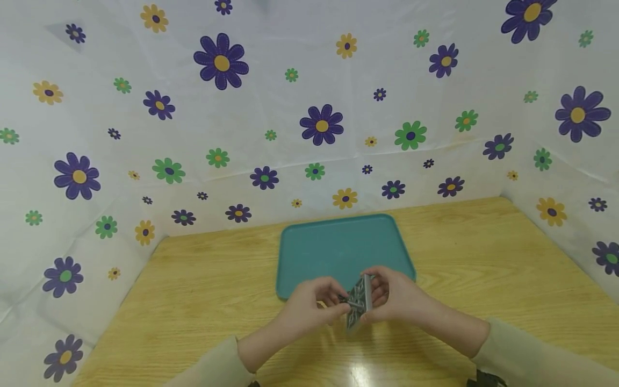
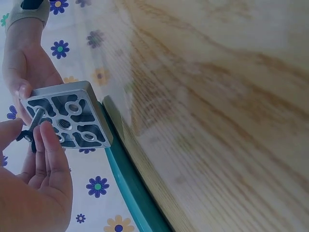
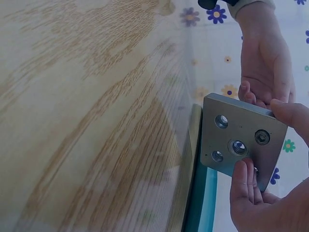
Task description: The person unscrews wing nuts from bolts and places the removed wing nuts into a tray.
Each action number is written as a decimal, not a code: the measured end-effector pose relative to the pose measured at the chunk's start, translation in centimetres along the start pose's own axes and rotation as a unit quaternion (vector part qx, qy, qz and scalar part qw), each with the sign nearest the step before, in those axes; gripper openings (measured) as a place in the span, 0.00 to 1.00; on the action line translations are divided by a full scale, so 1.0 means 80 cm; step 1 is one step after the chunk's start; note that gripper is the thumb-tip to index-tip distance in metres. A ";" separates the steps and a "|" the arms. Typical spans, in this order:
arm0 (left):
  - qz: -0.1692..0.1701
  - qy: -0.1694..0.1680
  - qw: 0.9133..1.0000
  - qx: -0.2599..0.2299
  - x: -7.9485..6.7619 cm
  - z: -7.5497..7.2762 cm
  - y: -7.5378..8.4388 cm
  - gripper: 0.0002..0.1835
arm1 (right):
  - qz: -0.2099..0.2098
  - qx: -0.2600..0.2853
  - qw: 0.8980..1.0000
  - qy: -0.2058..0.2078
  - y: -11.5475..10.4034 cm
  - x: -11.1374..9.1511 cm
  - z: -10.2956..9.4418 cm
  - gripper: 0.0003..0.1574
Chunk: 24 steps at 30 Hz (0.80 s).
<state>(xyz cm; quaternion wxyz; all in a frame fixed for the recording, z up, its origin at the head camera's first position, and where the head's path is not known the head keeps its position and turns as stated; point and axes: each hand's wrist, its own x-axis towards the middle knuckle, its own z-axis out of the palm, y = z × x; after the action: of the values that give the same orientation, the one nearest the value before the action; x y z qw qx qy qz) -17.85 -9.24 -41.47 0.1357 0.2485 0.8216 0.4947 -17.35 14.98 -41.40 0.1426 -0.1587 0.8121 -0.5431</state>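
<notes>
My right hand [image 1: 398, 295] grips a square grey metal plate [image 2: 89, 116] by its edges, thumb on one side and fingers on the other. The plate stands tilted above the table, its ribbed, holed back turned to my left hand [image 1: 307, 306]. From one corner hole a threaded bolt [image 2: 37, 117] sticks out. A small black wing-shaped nut [image 2: 25, 136] sits at the bolt's end, pinched between my left thumb and fingers. On the smooth face in the right wrist view, a round socket bolt head [image 3: 262, 137] fills one corner hole. Fingertips of the right hand cover another corner.
A teal tray [image 1: 338, 250] lies on the wooden table [image 1: 208, 301] just beyond my hands. White cloth [image 1: 271, 107] printed with flowers rises behind the table and along both sides.
</notes>
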 end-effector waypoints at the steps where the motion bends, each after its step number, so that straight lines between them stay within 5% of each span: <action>1: -0.001 -0.001 1.000 0.000 0.000 0.000 0.001 0.09 | -0.003 0.001 1.000 -0.001 0.000 0.000 0.000 0.56; 15: -0.043 -0.009 0.998 -0.038 0.005 0.002 0.007 0.10 | -0.019 0.003 1.000 -0.006 -0.002 0.003 0.001 0.56; 24: -0.079 -0.024 0.995 -0.057 0.009 0.005 0.008 0.20 | -0.022 -0.007 1.000 0.003 -0.003 0.002 0.003 0.56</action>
<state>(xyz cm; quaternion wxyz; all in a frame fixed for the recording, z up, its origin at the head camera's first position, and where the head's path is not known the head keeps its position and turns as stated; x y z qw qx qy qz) -18.07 -8.34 -41.06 0.2083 0.1867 0.8058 0.5219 -17.40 14.66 -41.29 0.1271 -0.1759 0.8127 -0.5407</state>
